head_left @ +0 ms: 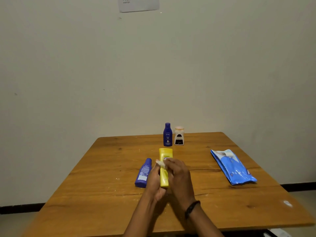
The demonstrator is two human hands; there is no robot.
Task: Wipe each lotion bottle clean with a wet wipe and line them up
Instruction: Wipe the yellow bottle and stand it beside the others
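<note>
A yellow lotion bottle [164, 168] is held above the middle of the wooden table [95, 182], its wide end pointing away from me. My left hand [154, 183] grips its near end from the left. My right hand [179, 177] presses a white wet wipe [160, 163] against the bottle's upper side. A blue lotion bottle [143, 173] lies flat just left of my left hand. At the back of the table a dark blue bottle [167, 135] and a white bottle with a dark label [179, 136] stand upright side by side.
A blue wet wipe pack [233, 167] lies on the right part of the table. A sheet of paper with printed text [138, 4] hangs on the wall above. The table's far edge meets the wall. A black band circles my right wrist.
</note>
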